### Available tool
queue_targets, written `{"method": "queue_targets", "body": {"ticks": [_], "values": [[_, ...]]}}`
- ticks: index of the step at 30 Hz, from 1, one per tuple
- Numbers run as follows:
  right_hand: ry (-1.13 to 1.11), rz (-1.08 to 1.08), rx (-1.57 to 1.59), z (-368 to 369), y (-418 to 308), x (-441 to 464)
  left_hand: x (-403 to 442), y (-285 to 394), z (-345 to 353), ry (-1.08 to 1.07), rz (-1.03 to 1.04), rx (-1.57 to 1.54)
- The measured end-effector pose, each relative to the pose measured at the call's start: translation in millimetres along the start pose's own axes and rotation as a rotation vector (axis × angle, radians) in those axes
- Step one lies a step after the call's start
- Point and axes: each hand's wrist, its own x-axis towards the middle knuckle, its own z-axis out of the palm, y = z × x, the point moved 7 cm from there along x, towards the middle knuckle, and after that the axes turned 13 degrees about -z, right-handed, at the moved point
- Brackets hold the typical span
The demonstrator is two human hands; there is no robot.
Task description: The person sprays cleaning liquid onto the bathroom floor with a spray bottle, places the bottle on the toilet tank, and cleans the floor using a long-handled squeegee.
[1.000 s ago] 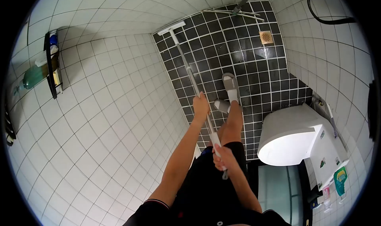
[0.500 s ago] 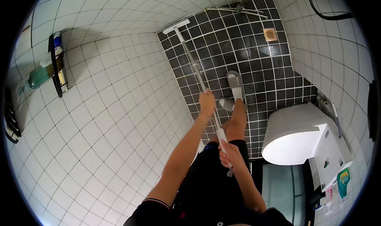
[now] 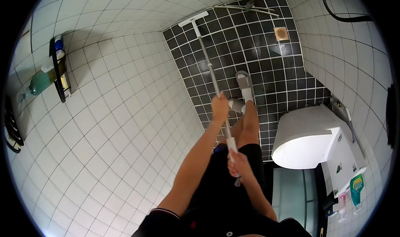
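Observation:
A long-handled floor squeegee (image 3: 205, 52) runs slantwise across the view. Its white crossbar head (image 3: 193, 19) lies at the far edge of the dark tiled floor (image 3: 233, 49), close against the far wall. My left hand (image 3: 220, 107) is wrapped round the metal pole about midway along. Lower down, my right hand (image 3: 240, 164) grips the white handle (image 3: 231, 143) near its end, where a small grey loop hangs. Both hands are closed. My feet in grey slippers (image 3: 242, 79) stand to the right of the pole.
A white toilet (image 3: 304, 139) stands at right. Near the far wall are a drain cover (image 3: 281, 34) and a pole with thin legs (image 3: 250, 6). A wall shelf (image 3: 58, 70) with bottles is at left, a black hose (image 3: 346, 18) at upper right.
The squeegee head has slid right and slightly farther away along the far wall. My left hand has shifted a little right with the pole; both hands keep their hold.

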Motion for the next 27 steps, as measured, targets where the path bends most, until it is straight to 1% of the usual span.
{"method": "queue_targets", "body": {"ticks": [2, 3, 5, 6, 8, 9, 10, 11, 12, 13, 15, 16, 17, 18, 19, 21, 22, 23, 24, 26, 27], "values": [[-0.044, 0.028, 0.066, 21, 24, -15, -5, -7, -15, -0.187, -0.09, 0.08], [-0.049, 0.021, 0.07, 22, 28, -24, -10, -17, -14, -0.184, -0.081, 0.083], [0.088, 0.055, 0.005, 5, 41, -47, -20, -56, -9, -0.074, -0.139, 0.183], [0.136, 0.071, -0.041, -10, 43, -53, -25, -65, -3, -0.076, -0.146, 0.189], [0.107, 0.028, -0.126, -25, 25, -45, -28, -60, 19, -0.146, -0.115, 0.102], [0.1, 0.048, -0.144, -28, 16, -33, -3, -57, 28, -0.02, 0.099, 0.142], [0.099, 0.055, -0.149, -25, 8, -16, 3, -36, 23, -0.018, 0.091, 0.138], [0.046, -0.013, -0.111, -17, -1, 4, 6, -6, 14, -0.094, -0.019, 0.106], [-0.009, -0.082, -0.073, -8, -6, 15, 7, 4, 9, -0.169, -0.128, 0.069], [-0.001, -0.077, -0.04, -1, -3, 12, 11, -12, 7, -0.167, -0.14, 0.066], [0.01, -0.051, -0.065, -4, 18, -13, 19, -47, 8, -0.18, -0.099, 0.174], [0.02, -0.027, -0.08, -2, 35, -30, 5, -64, 4, -0.185, -0.096, 0.185], [0.088, 0.026, -0.079, -5, 44, -47, -14, -77, 0, -0.105, -0.011, 0.236], [0.086, 0.016, -0.076, -2, 41, -48, -20, -78, -1, -0.021, 0.08, 0.277], [0.093, 0.009, -0.073, 0, 38, -47, -7, -76, 5, -0.021, 0.088, 0.272], [0.064, 0.004, -0.104, -7, 31, -30, 19, -71, 16, -0.07, -0.015, 0.169], [0.026, -0.054, -0.103, -3, 16, -16, 26, -60, 19, -0.085, -0.051, 0.13], [0.047, -0.068, -0.115, -6, 7, -5, 12, -26, 14, -0.16, -0.088, 0.092], [0.069, -0.083, -0.118, -9, 5, -2, -1, -12, 10, -0.235, -0.123, 0.062], [0.064, -0.069, -0.137, -5, 10, -23, -12, -29, 12, -0.232, -0.121, 0.05], [0.072, -0.042, -0.12, 0, 22, -40, -20, -43, 8, -0.185, -0.063, 0.09]]}}
